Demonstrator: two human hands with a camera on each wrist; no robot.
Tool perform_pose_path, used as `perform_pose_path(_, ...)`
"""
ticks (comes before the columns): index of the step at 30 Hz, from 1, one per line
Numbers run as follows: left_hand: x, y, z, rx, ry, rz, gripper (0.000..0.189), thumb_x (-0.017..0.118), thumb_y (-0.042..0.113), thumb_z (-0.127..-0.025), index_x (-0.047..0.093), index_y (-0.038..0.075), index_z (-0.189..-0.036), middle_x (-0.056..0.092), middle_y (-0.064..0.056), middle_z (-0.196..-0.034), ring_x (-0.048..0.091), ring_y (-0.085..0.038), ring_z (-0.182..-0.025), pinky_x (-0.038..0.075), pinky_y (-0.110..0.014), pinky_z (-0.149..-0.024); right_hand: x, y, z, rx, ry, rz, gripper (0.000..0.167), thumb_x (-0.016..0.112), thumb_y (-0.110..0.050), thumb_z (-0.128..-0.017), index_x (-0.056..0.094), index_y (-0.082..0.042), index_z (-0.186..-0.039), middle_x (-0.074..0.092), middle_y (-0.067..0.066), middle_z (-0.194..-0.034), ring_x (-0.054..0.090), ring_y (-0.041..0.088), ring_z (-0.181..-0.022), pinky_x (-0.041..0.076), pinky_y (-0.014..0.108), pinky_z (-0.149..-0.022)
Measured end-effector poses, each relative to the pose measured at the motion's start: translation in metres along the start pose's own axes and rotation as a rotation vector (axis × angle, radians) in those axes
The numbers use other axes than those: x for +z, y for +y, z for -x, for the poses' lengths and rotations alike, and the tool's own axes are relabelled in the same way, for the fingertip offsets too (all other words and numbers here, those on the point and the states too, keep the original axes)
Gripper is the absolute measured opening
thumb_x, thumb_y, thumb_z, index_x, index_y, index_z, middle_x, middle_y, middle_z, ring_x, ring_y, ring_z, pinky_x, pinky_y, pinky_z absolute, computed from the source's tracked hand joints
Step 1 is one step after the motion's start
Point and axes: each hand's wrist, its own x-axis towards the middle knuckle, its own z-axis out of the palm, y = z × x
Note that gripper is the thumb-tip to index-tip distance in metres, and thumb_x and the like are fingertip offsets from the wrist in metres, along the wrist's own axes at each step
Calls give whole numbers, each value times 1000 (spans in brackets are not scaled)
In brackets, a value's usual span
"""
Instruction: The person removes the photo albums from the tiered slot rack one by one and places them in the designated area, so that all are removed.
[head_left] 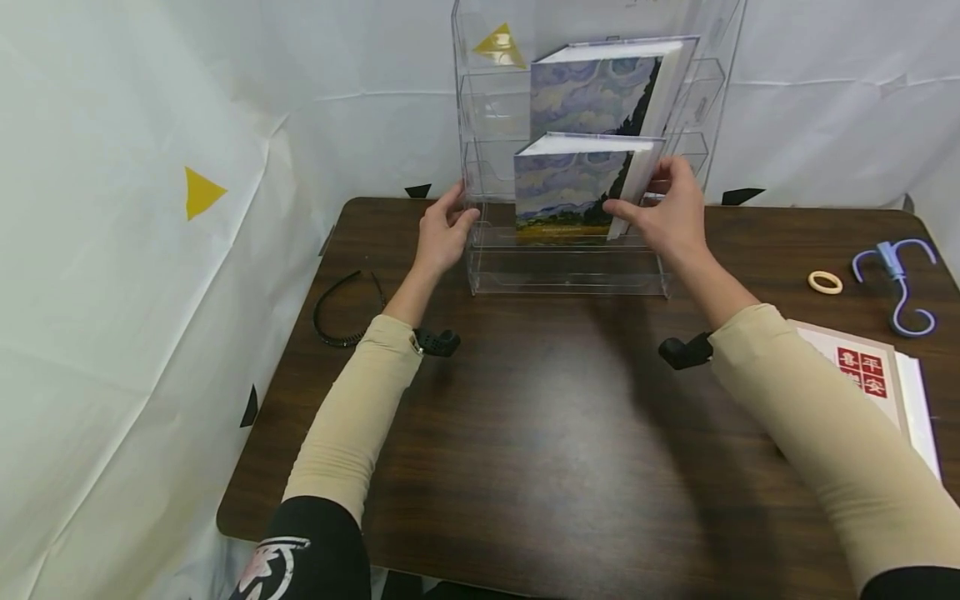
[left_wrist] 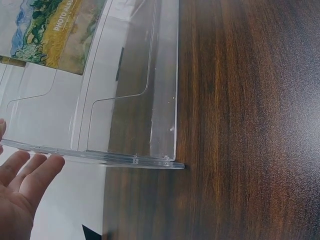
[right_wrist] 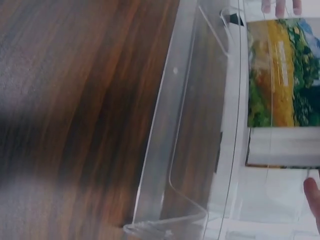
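Observation:
A clear tiered acrylic rack (head_left: 570, 283) stands at the back of the table. My left hand (head_left: 444, 237) holds its left side panel, thumb at the inner side and fingers along the outside; in the left wrist view those fingers (left_wrist: 42, 175) lie against the panel. My right hand (head_left: 675, 212) grips the right edge of the lower photo album (head_left: 566, 196), thumb on the painted front cover and fingers behind. This album leans in a lower tier, slightly fanned open at the top. A second matching album (head_left: 585, 96) sits in the tier above and behind it.
On the right lie a cream ring (head_left: 825, 282), a blue-purple hook (head_left: 896, 267) and a beige book with red characters (head_left: 855, 362), partly under my right sleeve. A black coiled band (head_left: 330, 337) lies at left. White sheeting (head_left: 375, 100) hangs behind the dark wooden table (head_left: 525, 433).

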Motion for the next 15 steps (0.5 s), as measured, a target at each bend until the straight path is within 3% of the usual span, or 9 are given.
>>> perform_pose_path(7, -1, 0, 0, 4, 6, -4, 53, 62, 11, -97, 46, 12, -148, 56, -10, -139, 62, -20, -116, 49, -27, -94, -4, 2, -8, -37, -166, -49, 67, 77, -19, -86, 40, -4, -140, 57, 21, -131, 59, 33, -115, 49, 44, -93)
perform_pose_path(15, -2, 0, 2, 20, -18, -20, 54, 60, 13, -99, 42, 11, -149, 52, -13, -142, 60, -22, -119, 49, -29, -95, -5, 0, -12, -31, -191, -62, 53, 73, -23, -90, 50, -3, -133, 60, 21, -129, 60, 32, -117, 50, 46, -94)
